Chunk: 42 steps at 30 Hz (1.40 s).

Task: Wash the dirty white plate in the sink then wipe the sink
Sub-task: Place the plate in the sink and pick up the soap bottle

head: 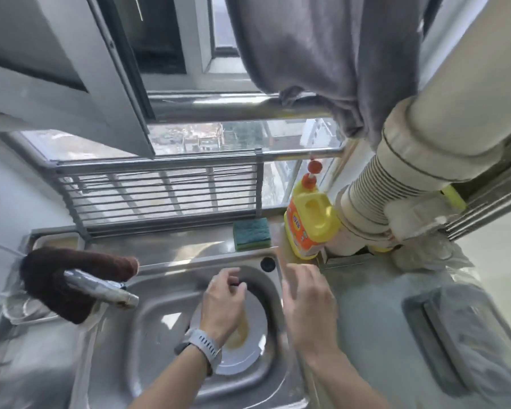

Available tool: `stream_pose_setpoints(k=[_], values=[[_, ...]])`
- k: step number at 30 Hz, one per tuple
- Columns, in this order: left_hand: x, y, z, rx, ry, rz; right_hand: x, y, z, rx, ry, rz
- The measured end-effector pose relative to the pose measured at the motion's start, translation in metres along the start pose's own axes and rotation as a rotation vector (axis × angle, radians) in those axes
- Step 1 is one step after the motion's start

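Observation:
A white plate [252,343] with a yellowish smear lies in the steel sink [157,329], partly hidden under my left hand [223,305]. That hand, with a grey watch on its wrist, hovers over the plate with fingers curled; whether it touches the plate is unclear. My right hand [307,302] is blurred above the sink's right rim, fingers apart and holding nothing. A green and yellow sponge [252,233] rests on the ledge behind the sink. Next to it stands a yellow dish soap bottle [310,222] with an orange pump.
A steel tap [101,289] draped with a brown cloth [53,278] reaches over the sink from the left. A metal rack stands behind the sink below the window. A large white pipe and plastic-wrapped items occupy the right counter. Grey fabric hangs above.

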<state>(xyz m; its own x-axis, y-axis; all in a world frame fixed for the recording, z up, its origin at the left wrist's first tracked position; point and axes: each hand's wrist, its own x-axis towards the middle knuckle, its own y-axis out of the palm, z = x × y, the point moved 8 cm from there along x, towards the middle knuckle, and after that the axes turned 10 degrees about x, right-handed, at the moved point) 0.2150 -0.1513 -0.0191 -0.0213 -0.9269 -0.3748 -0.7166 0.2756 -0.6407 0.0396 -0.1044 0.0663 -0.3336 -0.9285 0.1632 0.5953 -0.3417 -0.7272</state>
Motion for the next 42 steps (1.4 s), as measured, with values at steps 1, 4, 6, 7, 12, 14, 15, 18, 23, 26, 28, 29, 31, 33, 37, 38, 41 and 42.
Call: stream_pose_setpoints(k=[1, 4, 6, 7, 12, 14, 15, 18, 23, 26, 28, 29, 31, 33, 37, 38, 41, 42], values=[[0.001, -0.003, -0.03, -0.05, 0.045, -0.008, 0.014, -0.024, 0.01, -0.012, -0.035, -0.071], [0.002, -0.006, -0.115, -0.192, 0.147, -0.011, 0.055, -0.076, 0.022, -0.021, -0.041, -0.242], [0.008, 0.0, -0.156, -0.261, 0.16, 0.003, 0.079, -0.087, 0.02, -0.021, -0.003, -0.244], [0.012, 0.006, -0.169, -0.285, 0.149, 0.024, 0.089, -0.086, 0.017, -0.018, 0.034, -0.211], [0.032, 0.036, -0.189, -0.367, 0.002, 0.125, 0.115, -0.07, -0.015, 0.056, 0.278, -0.051], [0.032, 0.039, -0.188, -0.41, -0.02, 0.158, 0.115, -0.07, -0.02, 0.1, 0.292, -0.004], [0.031, 0.036, -0.188, -0.428, -0.021, 0.158, 0.113, -0.072, -0.02, 0.149, 0.285, 0.008], [0.016, 0.012, -0.185, -0.5, -0.027, 0.121, 0.097, -0.078, -0.006, 0.29, 0.217, 0.065], [-0.028, -0.049, -0.163, -0.522, 0.035, 0.21, 0.057, -0.083, 0.033, 0.648, 0.207, 0.272], [-0.054, -0.085, -0.129, -0.486, 0.037, 0.262, 0.039, -0.082, 0.055, 0.785, 0.239, 0.302], [-0.067, -0.104, -0.098, -0.443, 0.049, 0.295, 0.029, -0.071, 0.066, 0.874, 0.302, 0.268], [-0.071, -0.112, -0.082, -0.408, 0.076, 0.307, 0.024, -0.062, 0.071, 0.906, 0.336, 0.254], [-0.079, -0.126, -0.049, -0.33, 0.109, 0.323, 0.01, -0.035, 0.081, 0.961, 0.413, 0.267], [-0.086, -0.134, -0.013, -0.286, 0.106, 0.346, -0.01, -0.002, 0.092, 1.013, 0.507, 0.311], [-0.094, -0.143, 0.063, -0.255, 0.028, 0.416, -0.062, 0.065, 0.102, 1.058, 0.665, 0.369], [-0.095, -0.144, 0.083, -0.237, 0.004, 0.436, -0.076, 0.083, 0.102, 1.063, 0.708, 0.373], [-0.092, -0.14, 0.137, -0.139, -0.07, 0.488, -0.115, 0.134, 0.097, 1.09, 0.841, 0.38], [-0.091, -0.137, 0.153, -0.095, -0.093, 0.497, -0.128, 0.15, 0.095, 1.106, 0.884, 0.382]])
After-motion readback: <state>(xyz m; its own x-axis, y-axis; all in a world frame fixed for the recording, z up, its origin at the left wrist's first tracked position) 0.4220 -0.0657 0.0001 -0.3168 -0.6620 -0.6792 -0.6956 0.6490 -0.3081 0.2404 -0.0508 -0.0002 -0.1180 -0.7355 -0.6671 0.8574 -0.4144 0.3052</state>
